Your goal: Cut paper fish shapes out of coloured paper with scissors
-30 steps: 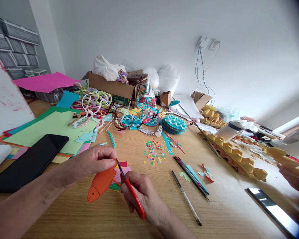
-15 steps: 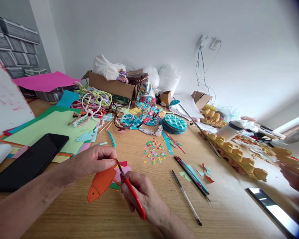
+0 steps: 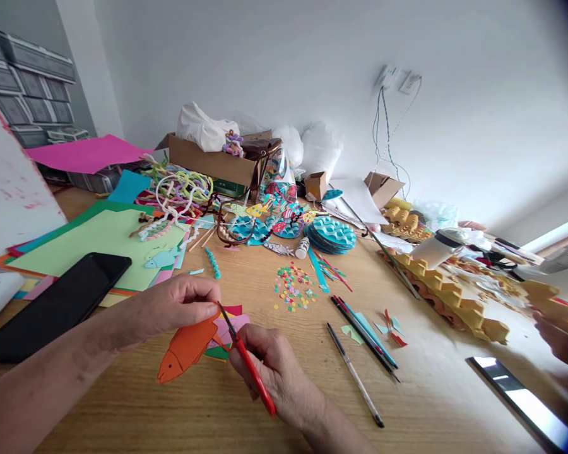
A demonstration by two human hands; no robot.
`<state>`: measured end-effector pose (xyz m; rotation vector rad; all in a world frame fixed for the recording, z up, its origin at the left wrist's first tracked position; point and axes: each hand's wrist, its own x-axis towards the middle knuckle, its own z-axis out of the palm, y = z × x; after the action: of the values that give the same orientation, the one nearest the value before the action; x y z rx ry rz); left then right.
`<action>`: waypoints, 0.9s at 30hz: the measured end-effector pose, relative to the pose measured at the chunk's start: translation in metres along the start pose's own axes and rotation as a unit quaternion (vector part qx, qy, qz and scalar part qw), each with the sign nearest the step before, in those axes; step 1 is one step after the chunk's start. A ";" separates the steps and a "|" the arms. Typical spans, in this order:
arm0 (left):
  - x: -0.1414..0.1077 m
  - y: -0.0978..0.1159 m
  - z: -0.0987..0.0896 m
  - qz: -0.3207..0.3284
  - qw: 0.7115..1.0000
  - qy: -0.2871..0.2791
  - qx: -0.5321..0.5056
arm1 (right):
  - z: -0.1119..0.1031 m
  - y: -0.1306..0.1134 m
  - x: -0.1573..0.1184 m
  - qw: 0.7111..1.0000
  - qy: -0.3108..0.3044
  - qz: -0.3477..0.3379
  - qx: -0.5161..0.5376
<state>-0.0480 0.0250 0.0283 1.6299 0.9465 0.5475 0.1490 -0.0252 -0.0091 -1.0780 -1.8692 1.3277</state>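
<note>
My left hand (image 3: pixel 189 302) pinches an orange paper fish (image 3: pixel 187 347) at its tail end, between thumb and fingers. The fish has a drawn eye and gill line, and its head points down and left. In my right hand (image 3: pixel 274 366) is a pair of red-handled scissors (image 3: pixel 250 372), its blades at the paper edge close to my left thumb. A thin orange strip hangs beside the fish near the blades. Beneath, pink, red and green paper pieces (image 3: pixel 237 320) lie on the wooden table, partly hidden by the fish and hands.
Left of my hands lie a black phone (image 3: pixel 61 309) and coloured paper sheets (image 3: pixel 89 233). Confetti dots (image 3: pixel 293 287), a pen (image 3: pixel 355 375) and pencils (image 3: pixel 364 334) lie to the right. Farther right are a yellow egg carton (image 3: pixel 445 296) and another person's hand (image 3: pixel 561 334).
The fish's head has swung slightly left and down in my left hand. Both hands and the scissors have stayed almost in place.
</note>
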 end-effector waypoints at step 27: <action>0.008 -0.016 0.016 -0.023 0.997 -0.067 -0.021 | -0.008 -0.002 0.008 0.971 0.095 0.026 0.219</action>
<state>-0.0361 0.0228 0.0074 1.5819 0.8654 0.4177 0.1511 -0.0153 -0.0043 -0.9821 -1.3332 1.5165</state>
